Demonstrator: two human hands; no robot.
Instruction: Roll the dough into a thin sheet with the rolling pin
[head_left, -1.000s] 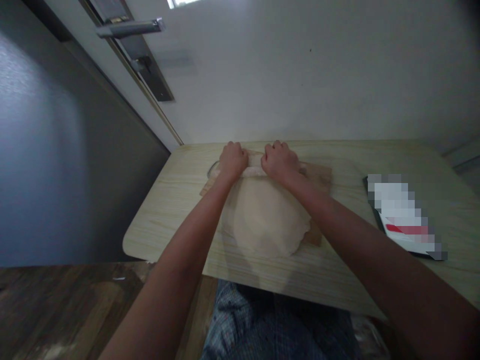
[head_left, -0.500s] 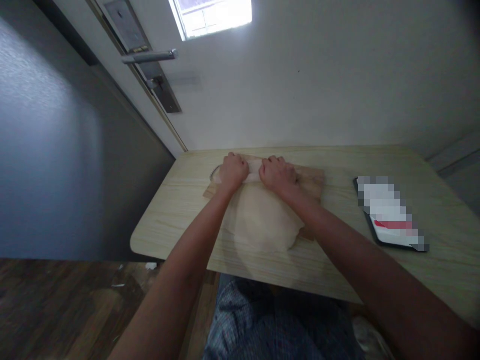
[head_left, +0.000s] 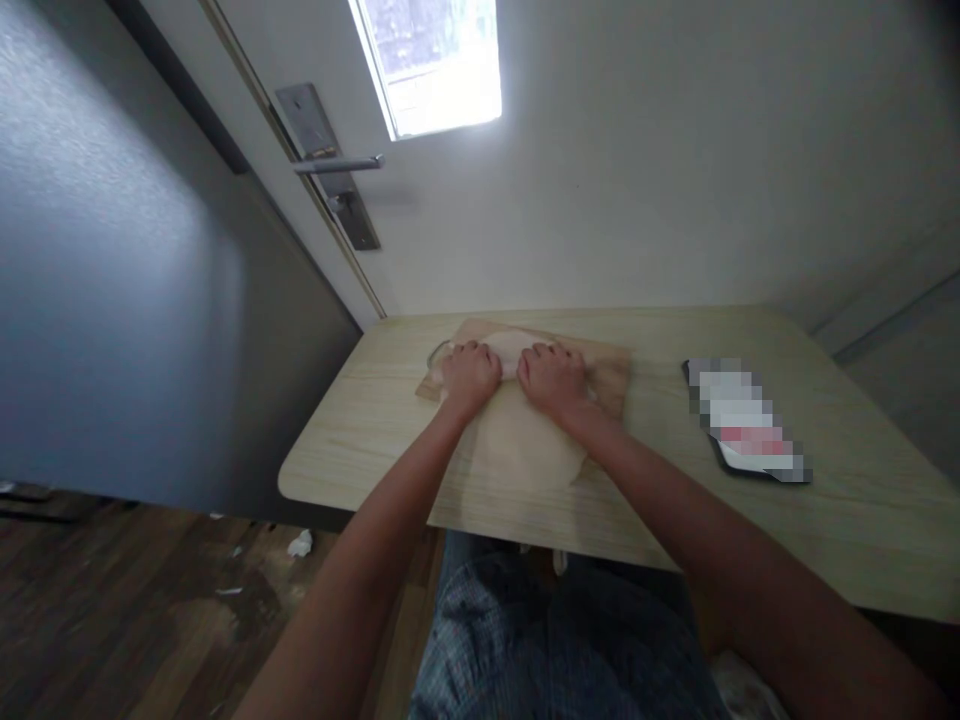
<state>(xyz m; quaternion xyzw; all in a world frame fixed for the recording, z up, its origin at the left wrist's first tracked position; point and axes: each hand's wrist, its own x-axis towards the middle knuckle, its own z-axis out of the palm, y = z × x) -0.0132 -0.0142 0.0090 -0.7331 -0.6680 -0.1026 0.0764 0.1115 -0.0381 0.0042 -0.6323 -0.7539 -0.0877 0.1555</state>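
A thin pale sheet of dough (head_left: 529, 445) lies over a wooden board (head_left: 611, 365) and hangs past its near edge onto the table. Across the board runs what looks like a rolling pin (head_left: 509, 363), mostly covered by dough and my fingers. My left hand (head_left: 471, 375) is closed over its left part, knuckles up. Close beside it, my right hand (head_left: 553, 378) grips the right part the same way. A small strip of the pale roll shows between the two hands. Beyond the roll, some dough rests flat on the board.
The board lies on a light wooden table (head_left: 345, 430), with a cord loop (head_left: 437, 352) at its left. A phone (head_left: 750, 420) with a blurred-out screen lies to the right. Behind stands a white door with a metal handle (head_left: 341, 164). Scraps (head_left: 300, 543) litter the floor.
Both hands have come back towards me over the board, and more dough shows beyond them. The head view has shifted, so the door and window sit lower in the picture.
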